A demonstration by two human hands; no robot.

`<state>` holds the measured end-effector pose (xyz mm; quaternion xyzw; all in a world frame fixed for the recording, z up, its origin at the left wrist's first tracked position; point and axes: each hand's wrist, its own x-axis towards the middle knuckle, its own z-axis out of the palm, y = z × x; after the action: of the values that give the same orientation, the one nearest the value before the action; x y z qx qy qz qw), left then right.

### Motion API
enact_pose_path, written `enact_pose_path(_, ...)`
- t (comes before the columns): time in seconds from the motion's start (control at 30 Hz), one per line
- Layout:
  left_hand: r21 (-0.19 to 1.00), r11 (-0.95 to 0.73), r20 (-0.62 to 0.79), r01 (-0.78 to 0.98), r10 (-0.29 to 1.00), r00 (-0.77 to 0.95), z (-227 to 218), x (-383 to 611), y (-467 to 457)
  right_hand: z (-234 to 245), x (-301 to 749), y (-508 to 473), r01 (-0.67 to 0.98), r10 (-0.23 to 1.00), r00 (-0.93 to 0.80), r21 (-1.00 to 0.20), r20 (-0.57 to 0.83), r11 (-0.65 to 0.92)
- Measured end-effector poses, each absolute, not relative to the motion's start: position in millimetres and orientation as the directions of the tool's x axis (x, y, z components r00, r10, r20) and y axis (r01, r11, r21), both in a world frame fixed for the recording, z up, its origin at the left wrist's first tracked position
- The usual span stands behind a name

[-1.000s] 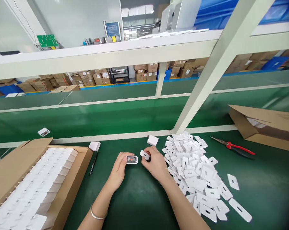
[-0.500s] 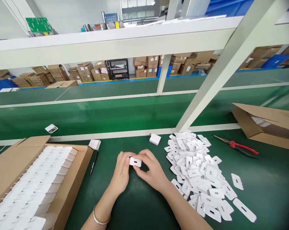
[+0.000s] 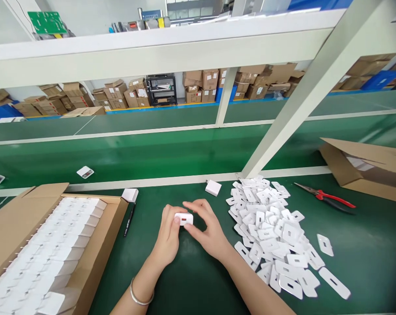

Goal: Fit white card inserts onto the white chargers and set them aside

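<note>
Fingers (image 3: 176, 218) of both hands pinch a small white plastic charger block (image 3: 183, 218) with a red port — left hand (image 3: 168, 236) gripping its side, right hand (image 3: 207, 232) its front — above the green bench mat (image 3: 191, 280), beside a heap of white slotted film tabs (image 3: 273, 227).

A white shelf (image 3: 152, 43) spans a green belt (image 3: 152, 153). Cardboard boxes (image 3: 198, 87) stack beyond it. The light is bright and even.
</note>
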<state>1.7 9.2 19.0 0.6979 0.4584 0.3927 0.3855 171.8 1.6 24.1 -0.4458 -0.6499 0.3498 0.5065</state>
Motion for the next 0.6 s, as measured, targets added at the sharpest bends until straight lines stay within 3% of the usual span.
enact_pose_path(0.1, 0.902, -0.313, 0.254, 0.297, 0.941, 0.223, 16.4, 2.1, 7.3, 16.7, 166.7, 1.6, 0.032, 0.986, 0.027, -0.986, 0.166, 0.166)
enact_pose_path(0.2, 0.893, -0.337, 0.284, 0.297, 0.936, 0.208, 15.3, 2.3, 5.4, 13.6, 160.2, -0.5, -0.063, 0.997, -0.044, -0.997, 0.058, 0.055)
enact_pose_path(0.43, 0.868, -0.393, 0.328, 0.304, 0.913, 0.242, 12.7, 3.7, 2.0, 17.4, 151.7, -6.1, -0.129, 0.999, -0.036, -0.991, 0.025, 0.02)
enact_pose_path(0.6, 0.879, -0.385, 0.33, 0.283, 0.917, 0.222, 12.7, 3.6, 1.9, 17.8, 152.0, -7.5, -0.107, 0.994, -0.069, -0.991, 0.089, 0.081)
